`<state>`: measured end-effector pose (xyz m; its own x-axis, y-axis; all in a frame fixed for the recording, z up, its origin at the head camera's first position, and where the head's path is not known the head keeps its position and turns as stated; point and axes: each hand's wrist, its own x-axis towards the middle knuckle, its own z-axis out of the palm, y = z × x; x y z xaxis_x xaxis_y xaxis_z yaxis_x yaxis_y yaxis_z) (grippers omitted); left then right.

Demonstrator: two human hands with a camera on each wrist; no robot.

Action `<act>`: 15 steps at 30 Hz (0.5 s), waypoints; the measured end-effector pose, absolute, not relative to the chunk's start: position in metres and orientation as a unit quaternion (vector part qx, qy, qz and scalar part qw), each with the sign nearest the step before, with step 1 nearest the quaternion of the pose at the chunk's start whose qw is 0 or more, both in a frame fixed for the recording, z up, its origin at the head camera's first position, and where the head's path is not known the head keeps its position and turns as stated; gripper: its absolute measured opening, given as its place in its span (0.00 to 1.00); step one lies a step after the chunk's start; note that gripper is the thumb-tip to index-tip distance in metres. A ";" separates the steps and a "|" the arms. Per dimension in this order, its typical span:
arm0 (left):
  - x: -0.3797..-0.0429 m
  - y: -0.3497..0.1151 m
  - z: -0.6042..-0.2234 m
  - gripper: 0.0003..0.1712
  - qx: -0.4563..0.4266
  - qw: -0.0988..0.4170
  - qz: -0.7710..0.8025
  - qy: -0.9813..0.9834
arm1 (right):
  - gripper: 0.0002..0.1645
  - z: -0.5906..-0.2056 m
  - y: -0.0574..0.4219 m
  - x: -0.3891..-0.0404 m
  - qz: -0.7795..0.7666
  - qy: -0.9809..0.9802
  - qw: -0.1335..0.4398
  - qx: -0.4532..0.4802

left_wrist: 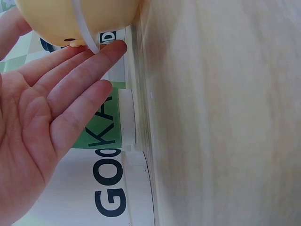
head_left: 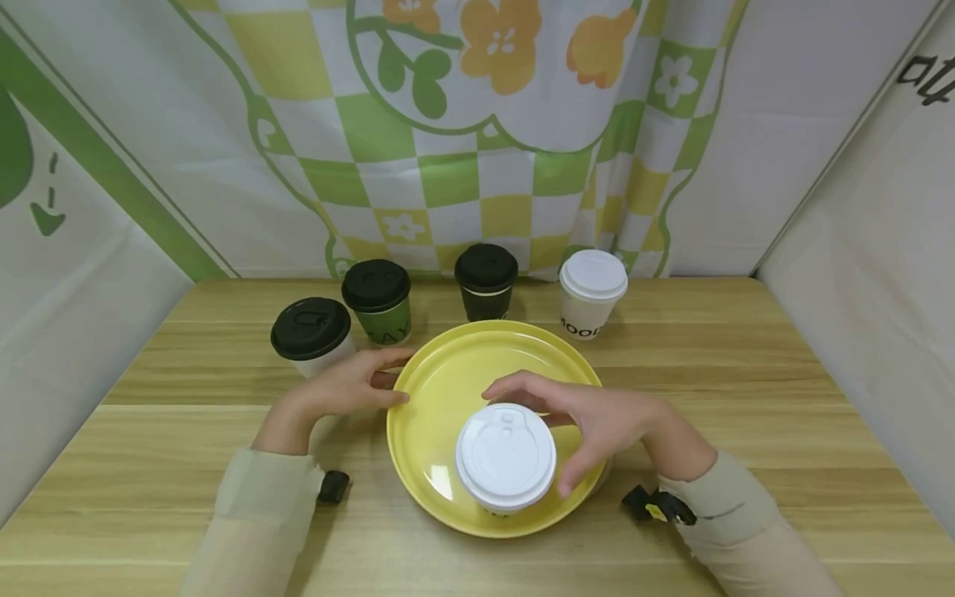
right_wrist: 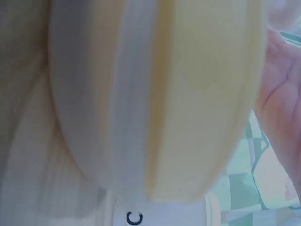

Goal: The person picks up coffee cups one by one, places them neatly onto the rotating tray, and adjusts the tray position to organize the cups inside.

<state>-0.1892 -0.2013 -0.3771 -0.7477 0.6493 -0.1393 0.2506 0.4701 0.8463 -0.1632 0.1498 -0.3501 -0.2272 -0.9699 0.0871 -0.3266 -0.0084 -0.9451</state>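
Observation:
A round yellow tray (head_left: 440, 398) lies in the middle of the wooden table. On its near right part stands a paper cup with a white lid (head_left: 506, 456). My left hand (head_left: 354, 383) is at the tray's left rim, thumb at the edge; in the left wrist view its nearly straight fingers (left_wrist: 87, 77) meet the tray's outer side. My right hand (head_left: 604, 414) reaches over the tray's right side, thumb and fingers spread about the white-lidded cup with a gap between. In the right wrist view the tray's side (right_wrist: 207, 94) hides most of that hand.
Behind the tray stand a green cup (head_left: 384, 319) and a dark cup (head_left: 487, 290), both black-lidded, and a white cup (head_left: 589, 303) with a white lid. A white cup with a black lid (head_left: 309, 327) stands by my left hand. A checkered curtain (head_left: 448, 178) hangs behind.

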 end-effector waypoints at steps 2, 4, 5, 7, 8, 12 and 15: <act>-0.190 -0.201 -0.378 0.39 0.274 0.229 0.438 0.825 | 0.63 -0.347 0.153 -0.164 -0.476 0.630 0.326 -0.520; -0.190 -0.202 -0.378 0.39 0.277 0.226 0.437 0.826 | 0.64 -0.344 0.157 -0.166 -0.472 0.640 0.314 -0.519; -0.190 -0.202 -0.379 0.39 0.278 0.225 0.437 0.825 | 0.64 -0.343 0.158 -0.167 -0.471 0.643 0.308 -0.520; -0.191 -0.202 -0.380 0.39 0.278 0.223 0.435 0.827 | 0.64 -0.341 0.161 -0.169 -0.469 0.648 0.298 -0.521; -0.191 -0.203 -0.380 0.39 0.278 0.222 0.435 0.827 | 0.64 -0.341 0.163 -0.170 -0.468 0.651 0.293 -0.521; -0.191 -0.203 -0.381 0.39 0.276 0.222 0.433 0.829 | 0.62 -0.337 0.170 -0.172 -0.466 0.665 0.277 -0.514; -0.191 -0.203 -0.381 0.39 0.278 0.222 0.433 0.828 | 0.61 -0.335 0.174 -0.173 -0.469 0.678 0.260 -0.502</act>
<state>-0.1910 -0.2026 -0.3807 -0.7471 0.6526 -0.1265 0.2686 0.4703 0.8406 -0.1735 0.1742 -0.3350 -0.3597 -0.9256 0.1177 -0.4376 0.0559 -0.8974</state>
